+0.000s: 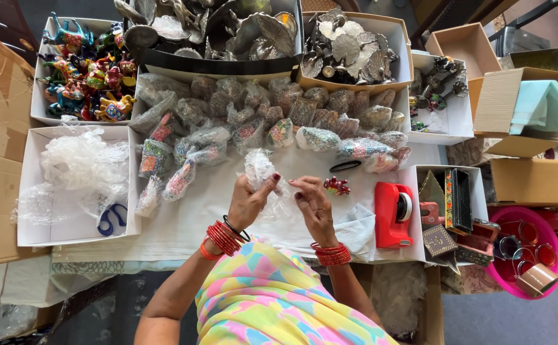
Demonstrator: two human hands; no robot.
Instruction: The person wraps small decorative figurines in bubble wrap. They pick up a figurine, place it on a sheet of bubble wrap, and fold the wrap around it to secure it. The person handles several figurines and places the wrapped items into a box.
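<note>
Fingers (268, 185) of the left hand (248, 203) are curled tight around a crumpled clear bubble-wrap bundle (258, 167), thumb up along its side, the bundle sticking up above the fist. The right hand (312, 203) sits just beside it, fingertips (299, 186) narrowed and pinching at the loose clear plastic that trails off the bundle between the two hands. Both wrists carry stacks of red bangles (223, 237), and both hands hover over the white cloth-covered table (196, 217).

Just to the right of the right hand, a small red painted figurine (336, 186) lies bare on the cloth, not touched by anyone. A black hair tie (345, 166) lies a little above it. Further right stands a red tape dispenser (392, 214).

Above the hands, a long row of already wrapped figurines in clear plastic (279, 115) spreads across the table. To the left, a white cardboard box holding loose bubble wrap (27, 191) also has blue-handled scissors (110, 219) in it. At the top left, a white box of brightly painted animal figures (84, 70); at the top middle, boxes of grey metal ornaments (349, 48). Far right, a pink plastic basin (534, 255) with rings and tape inside
</note>
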